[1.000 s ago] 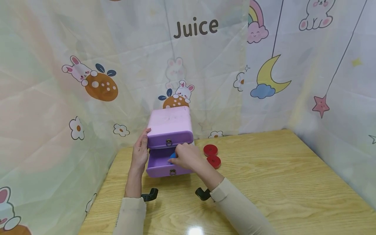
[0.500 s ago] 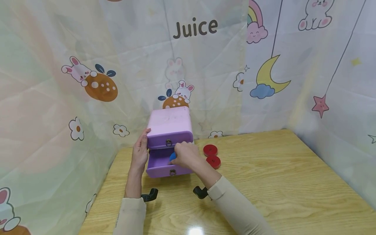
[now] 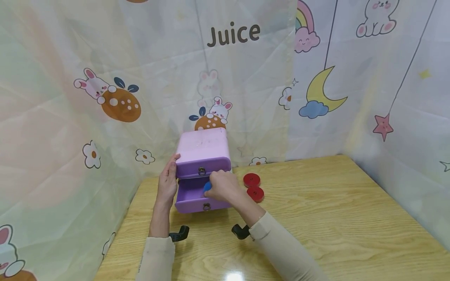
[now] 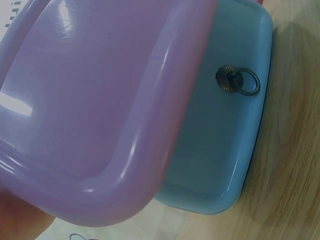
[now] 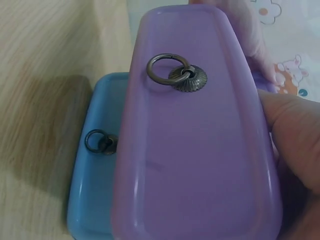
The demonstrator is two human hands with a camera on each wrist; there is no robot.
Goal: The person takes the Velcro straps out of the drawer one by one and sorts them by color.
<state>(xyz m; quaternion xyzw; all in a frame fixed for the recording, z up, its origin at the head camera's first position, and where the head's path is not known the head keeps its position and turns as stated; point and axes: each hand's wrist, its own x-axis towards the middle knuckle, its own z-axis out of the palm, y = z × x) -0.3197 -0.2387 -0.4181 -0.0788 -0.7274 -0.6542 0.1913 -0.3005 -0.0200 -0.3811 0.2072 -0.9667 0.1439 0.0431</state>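
A small drawer cabinet with a pink top stands at the back of the table. Its middle purple drawer is pulled out, under a shut purple drawer. My left hand rests against the cabinet's left side, fingers pointing up along it. My right hand reaches into the pulled-out drawer with curled fingers. It pinches a blue thing, mostly hidden by the hand, so its kind cannot be told. A light-blue drawer front with a metal ring pull shows lower down in both wrist views.
Two round red discs lie on the wooden table right of the cabinet. Black camera mounts stick out at both wrists. A printed cloth hangs behind and beside the table.
My right hand has shifted slightly left and up inside the drawer, and the visible bit of the blue thing has changed shape. The left hand and cabinet stay put.
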